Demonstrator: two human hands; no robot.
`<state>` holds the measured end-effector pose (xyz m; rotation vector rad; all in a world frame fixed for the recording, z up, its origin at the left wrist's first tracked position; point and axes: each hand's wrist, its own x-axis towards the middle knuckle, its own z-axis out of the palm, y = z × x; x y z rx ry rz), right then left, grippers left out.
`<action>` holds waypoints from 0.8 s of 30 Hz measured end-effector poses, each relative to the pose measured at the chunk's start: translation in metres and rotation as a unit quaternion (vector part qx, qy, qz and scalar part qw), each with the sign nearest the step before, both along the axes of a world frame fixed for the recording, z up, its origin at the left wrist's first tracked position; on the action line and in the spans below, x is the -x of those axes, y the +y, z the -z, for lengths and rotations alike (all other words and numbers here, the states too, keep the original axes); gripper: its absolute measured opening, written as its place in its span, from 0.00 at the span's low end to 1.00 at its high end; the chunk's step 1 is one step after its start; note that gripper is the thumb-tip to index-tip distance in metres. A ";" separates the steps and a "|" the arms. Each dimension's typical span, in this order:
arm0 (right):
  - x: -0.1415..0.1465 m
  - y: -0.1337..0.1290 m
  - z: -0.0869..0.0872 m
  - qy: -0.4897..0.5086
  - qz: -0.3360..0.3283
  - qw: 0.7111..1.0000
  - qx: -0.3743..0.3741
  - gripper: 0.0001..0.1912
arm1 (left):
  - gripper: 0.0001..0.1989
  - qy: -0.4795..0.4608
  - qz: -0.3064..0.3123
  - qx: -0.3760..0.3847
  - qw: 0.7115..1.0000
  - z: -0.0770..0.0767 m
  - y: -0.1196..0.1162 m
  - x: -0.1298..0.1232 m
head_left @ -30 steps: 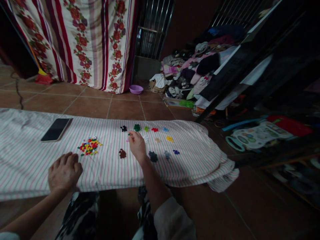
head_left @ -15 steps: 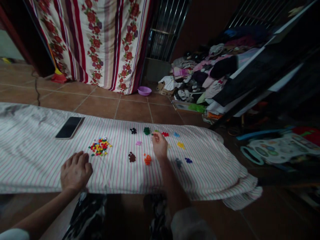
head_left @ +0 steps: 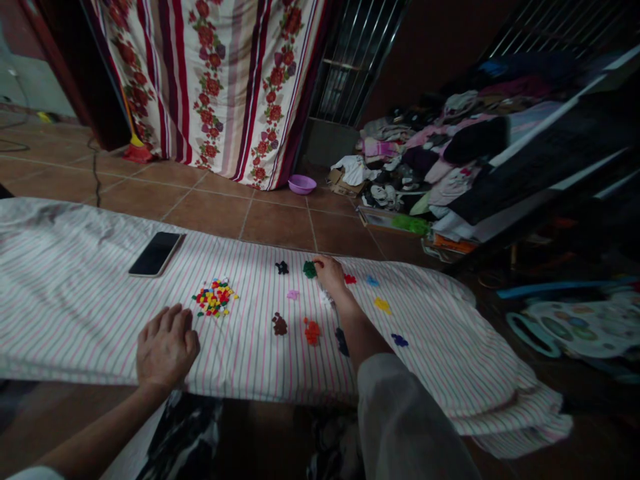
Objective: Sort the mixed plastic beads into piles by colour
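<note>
My left hand [head_left: 167,347] lies palm down on the striped cloth with its fingers stretched out, holding nothing. Just beyond its fingertips is a mixed heap of small coloured pieces [head_left: 215,298], mostly red, yellow, green and white. My right hand [head_left: 331,275] has its thumb and fingers pinched together at the right edge of a dark green pile [head_left: 309,269]; what is between the fingertips is too small to make out. Around it lie single-colour piles: black [head_left: 283,267], pink [head_left: 293,295], white [head_left: 327,299], red [head_left: 350,279], brown [head_left: 279,325] and orange [head_left: 312,331].
A phone [head_left: 157,254] rests on the cloth [head_left: 240,360] at the back left. Yellow [head_left: 383,306], light blue [head_left: 371,281] and dark blue [head_left: 399,340] piles lie right of my forearm. Beyond are a purple basin [head_left: 302,185] and heaped clothes [head_left: 425,147].
The view has swung a little left, so everything sits further right. My right hand's fingertips have come closer to the dark green pile. My left hand stays on the cloth.
</note>
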<state>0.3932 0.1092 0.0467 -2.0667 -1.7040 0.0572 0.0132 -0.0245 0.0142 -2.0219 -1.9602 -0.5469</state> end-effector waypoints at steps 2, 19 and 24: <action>0.001 0.003 0.002 -0.011 0.000 1.000 0.005 0.14 | 0.19 0.002 0.002 -0.002 1.000 0.000 0.000 0.000; 0.006 -0.002 0.003 0.009 0.012 1.000 -0.008 0.15 | 0.19 -0.031 0.000 0.016 0.999 -0.002 0.000 -0.002; 0.031 -0.009 -0.006 0.038 -0.064 0.996 -0.049 0.15 | 0.19 -0.058 -0.002 0.037 0.998 -0.004 0.000 -0.002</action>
